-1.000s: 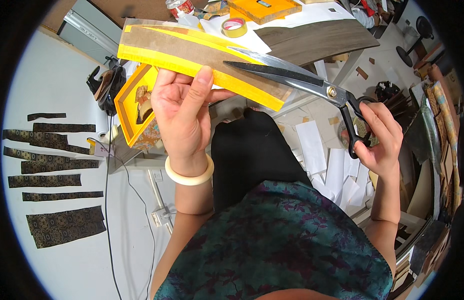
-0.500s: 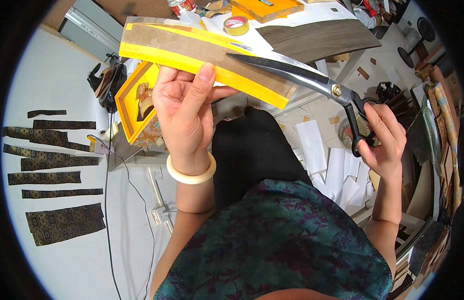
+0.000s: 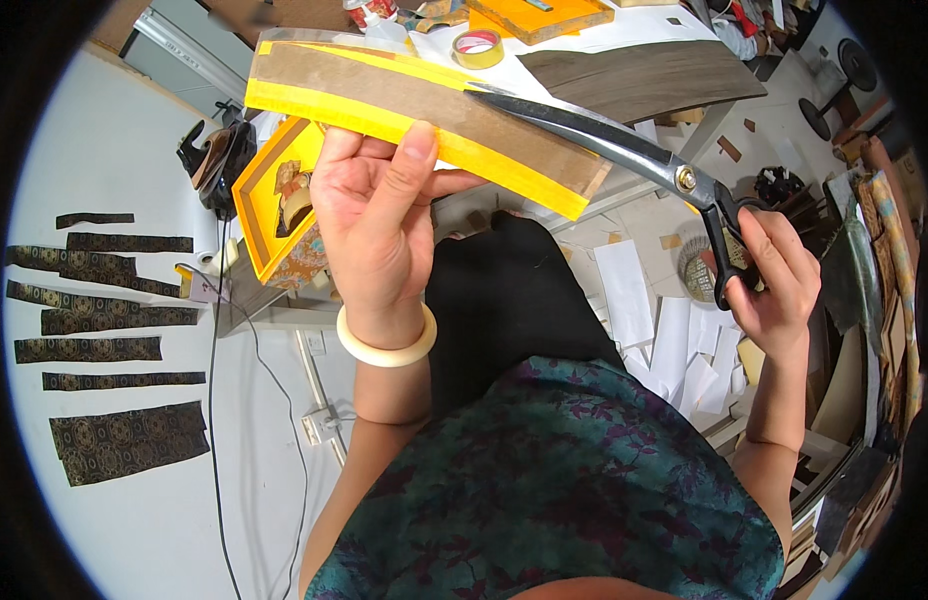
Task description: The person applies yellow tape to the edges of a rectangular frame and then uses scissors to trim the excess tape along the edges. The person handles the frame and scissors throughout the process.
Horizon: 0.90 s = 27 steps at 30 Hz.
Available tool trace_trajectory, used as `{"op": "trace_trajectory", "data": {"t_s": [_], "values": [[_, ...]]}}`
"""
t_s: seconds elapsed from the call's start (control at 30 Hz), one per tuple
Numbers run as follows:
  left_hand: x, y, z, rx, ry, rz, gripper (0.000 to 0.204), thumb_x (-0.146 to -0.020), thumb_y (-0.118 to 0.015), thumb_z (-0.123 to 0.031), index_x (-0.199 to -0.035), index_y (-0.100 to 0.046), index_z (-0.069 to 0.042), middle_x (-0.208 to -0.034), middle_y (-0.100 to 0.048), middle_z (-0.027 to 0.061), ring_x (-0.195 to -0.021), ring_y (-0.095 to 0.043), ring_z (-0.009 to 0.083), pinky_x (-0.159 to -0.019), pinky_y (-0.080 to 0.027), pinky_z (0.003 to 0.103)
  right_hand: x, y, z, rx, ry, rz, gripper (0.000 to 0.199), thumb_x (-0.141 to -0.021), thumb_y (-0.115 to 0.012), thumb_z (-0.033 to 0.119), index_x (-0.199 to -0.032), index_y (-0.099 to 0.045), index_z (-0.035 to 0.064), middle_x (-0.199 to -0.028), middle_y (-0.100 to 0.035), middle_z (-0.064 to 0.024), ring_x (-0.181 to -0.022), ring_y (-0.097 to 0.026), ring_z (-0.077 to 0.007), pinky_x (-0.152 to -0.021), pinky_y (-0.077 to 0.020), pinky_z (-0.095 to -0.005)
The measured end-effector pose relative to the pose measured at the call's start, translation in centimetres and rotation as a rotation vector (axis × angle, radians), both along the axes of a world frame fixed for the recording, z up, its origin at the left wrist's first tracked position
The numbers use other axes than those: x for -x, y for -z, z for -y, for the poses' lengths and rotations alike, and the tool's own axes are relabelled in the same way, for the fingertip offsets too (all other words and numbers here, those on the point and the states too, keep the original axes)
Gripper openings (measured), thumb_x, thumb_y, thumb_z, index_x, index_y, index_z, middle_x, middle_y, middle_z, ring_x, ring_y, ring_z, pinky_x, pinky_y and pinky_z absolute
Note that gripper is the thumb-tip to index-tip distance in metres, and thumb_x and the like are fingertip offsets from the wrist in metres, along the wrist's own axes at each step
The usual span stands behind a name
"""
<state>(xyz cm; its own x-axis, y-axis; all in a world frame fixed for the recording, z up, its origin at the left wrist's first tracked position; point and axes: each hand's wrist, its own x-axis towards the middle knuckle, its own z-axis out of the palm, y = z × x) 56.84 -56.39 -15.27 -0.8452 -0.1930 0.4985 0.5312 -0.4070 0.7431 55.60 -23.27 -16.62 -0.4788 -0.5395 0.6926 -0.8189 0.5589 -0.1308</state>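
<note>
My left hand [image 3: 379, 205] pinches a long brown strip with yellow edging [image 3: 384, 85] at its lower edge, thumb in front and fingers behind. A narrow yellow sliver [image 3: 384, 62] runs along the strip's upper side, beside a clear film margin. My right hand [image 3: 779, 280] grips the black handles of large scissors [image 3: 686, 178]. Their blades lie along the strip's upper edge, pointing left, nearly closed together. The strip's right part passes just below the blades.
Beyond the strip, a tape roll [image 3: 478, 48] and a yellow tray [image 3: 544, 18] sit on the table. A yellow-rimmed box [image 3: 274, 200] stands left. Patterned dark strips [image 3: 124, 320] stick to the white surface at left. White paper pieces [image 3: 624, 290] lie below on the floor.
The strip and both hands have shifted slightly to the right. The scissors have moved a little right and down, and their blades appear closer together.
</note>
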Motion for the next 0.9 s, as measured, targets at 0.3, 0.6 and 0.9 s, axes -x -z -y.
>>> {"op": "trace_trajectory", "data": {"t_s": [0.3,0.6,0.9], "values": [[0.0,0.3,-0.1,0.020,-0.019,0.016,0.028,-0.095,-0.059,0.001,-0.121,-0.052,0.007,-0.106,-0.068,0.0178,-0.091,-0.072,0.0238,-0.071,-0.065,0.034,0.3,-0.5,0.1,0.031,-0.025,-0.017,0.050,-0.065,-0.077,0.006,-0.112,-0.066,-0.0070,-0.093,-0.066,-0.0186,-0.071,-0.066,-0.0271,-0.061,-0.0531,-0.0310],[-0.3,0.3,-0.6,0.038,-0.060,0.014,0.028,-0.094,-0.059,0.002,-0.121,-0.051,0.007,-0.106,-0.068,0.0179,-0.092,-0.071,0.0225,-0.072,-0.065,0.034,0.1,-1.1,0.4,0.076,-0.035,0.075,0.052,-0.062,-0.079,0.013,-0.108,-0.067,-0.0070,-0.090,-0.065,-0.0141,-0.059,-0.053,-0.0163,-0.049,-0.0420,-0.0260],[-0.4,0.2,-1.2,0.018,-0.028,-0.012,0.029,-0.095,-0.058,0.002,-0.122,-0.050,0.008,-0.108,-0.067,0.0187,-0.093,-0.071,0.0229,-0.073,-0.065,0.034,0.4,-0.5,0.9,0.119,-0.078,0.077,0.053,-0.062,-0.080,0.012,-0.111,-0.067,-0.0065,-0.090,-0.065,-0.0135,-0.057,-0.052,-0.0153,-0.049,-0.0421,-0.0259]]}}
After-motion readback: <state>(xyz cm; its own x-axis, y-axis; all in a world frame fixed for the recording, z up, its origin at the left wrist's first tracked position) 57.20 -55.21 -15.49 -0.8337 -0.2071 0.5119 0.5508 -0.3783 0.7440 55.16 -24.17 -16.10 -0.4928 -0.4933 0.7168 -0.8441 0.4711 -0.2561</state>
